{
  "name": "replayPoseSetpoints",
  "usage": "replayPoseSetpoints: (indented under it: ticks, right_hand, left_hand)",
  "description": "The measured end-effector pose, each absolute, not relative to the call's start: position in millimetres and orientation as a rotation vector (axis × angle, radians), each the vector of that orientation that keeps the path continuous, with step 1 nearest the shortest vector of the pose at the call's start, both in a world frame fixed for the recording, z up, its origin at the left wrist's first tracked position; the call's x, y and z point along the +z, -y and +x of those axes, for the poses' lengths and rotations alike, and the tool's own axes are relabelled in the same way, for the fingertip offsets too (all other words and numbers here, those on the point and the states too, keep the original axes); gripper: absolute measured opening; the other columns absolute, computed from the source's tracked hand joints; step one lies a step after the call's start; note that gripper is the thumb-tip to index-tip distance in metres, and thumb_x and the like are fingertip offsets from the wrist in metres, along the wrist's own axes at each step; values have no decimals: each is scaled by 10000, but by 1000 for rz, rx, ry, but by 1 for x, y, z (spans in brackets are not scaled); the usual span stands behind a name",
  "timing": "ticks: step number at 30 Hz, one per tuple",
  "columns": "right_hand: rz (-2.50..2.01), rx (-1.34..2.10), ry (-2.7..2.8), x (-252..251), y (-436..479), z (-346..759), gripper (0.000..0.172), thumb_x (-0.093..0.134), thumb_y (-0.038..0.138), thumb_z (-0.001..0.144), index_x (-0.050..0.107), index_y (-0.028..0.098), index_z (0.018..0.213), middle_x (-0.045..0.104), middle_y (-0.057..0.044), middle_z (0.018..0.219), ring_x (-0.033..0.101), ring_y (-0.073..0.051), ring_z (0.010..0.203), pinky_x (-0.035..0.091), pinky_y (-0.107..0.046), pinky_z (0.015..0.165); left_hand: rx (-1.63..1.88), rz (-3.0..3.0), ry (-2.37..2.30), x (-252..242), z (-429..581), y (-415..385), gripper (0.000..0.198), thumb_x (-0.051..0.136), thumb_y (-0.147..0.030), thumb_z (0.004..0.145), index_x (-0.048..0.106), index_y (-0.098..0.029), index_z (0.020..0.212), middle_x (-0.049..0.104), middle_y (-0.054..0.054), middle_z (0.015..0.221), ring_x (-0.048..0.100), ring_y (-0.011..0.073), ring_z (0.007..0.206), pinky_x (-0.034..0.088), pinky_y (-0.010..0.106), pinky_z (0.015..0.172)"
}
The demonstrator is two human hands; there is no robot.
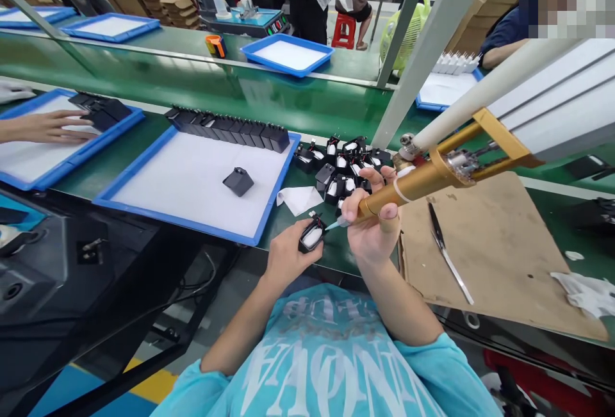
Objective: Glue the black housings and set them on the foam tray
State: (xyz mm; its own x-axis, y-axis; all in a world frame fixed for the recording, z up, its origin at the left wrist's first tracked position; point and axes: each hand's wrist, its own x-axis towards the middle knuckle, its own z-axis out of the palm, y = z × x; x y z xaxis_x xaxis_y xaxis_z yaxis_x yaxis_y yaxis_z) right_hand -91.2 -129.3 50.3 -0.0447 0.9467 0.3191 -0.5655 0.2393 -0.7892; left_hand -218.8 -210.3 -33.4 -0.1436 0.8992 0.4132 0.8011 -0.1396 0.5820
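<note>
My left hand point(287, 257) is closed around a small black housing point(311, 236) with a white insert, held near the bench's front edge. My right hand point(372, 221) grips a gold glue gun point(423, 181) whose white cartridge runs up to the right. Its clear nozzle tip touches the housing. A pile of similar black housings point(342, 170) with red wires lies just behind my hands. To the left, a blue tray point(120, 189) holds a row of finished black parts point(230, 129) along its far edge and one lone black part point(238, 181).
A brown cardboard sheet point(500, 257) with metal tweezers point(449, 252) lies to the right. A white wipe point(298, 199) sits by the tray. Another person's hand point(48, 127) rests on a blue tray at left. Further trays and people stand beyond the green conveyor point(269, 93).
</note>
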Motion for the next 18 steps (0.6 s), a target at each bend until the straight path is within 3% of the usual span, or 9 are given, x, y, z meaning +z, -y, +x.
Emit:
replayPoseSetpoints:
  ticks: [4,9,18]
  right_hand:
    - [-366,1348,895,49,127,-92,455,673,582,721,549,317,1069,589,5,1102,468,-36,439,364,-231,370]
    - [-311,1333,886,47,126,-91,311,676,529,755,574,269,892,594,27,1058,502,-26,433,391,-215,366]
    - [-300,1355,888,51,128,-94,427,666,563,733,569,301,1057,612,7,1083,508,-44,435,392,-234,359]
  left_hand:
    - [1219,1995,-1898,-24,-217,213,322,633,-254,780,573,-194,1091,725,24,915,705,176,778,547,251,716]
    - [1229,2010,-1880,-20,-216,214,298,637,-245,775,578,-190,1062,726,21,887,704,171,750,546,245,685]
    - [1215,1957,-1903,-26,-217,214,321,642,-259,778,578,-190,1085,723,19,871,704,172,742,538,246,663]
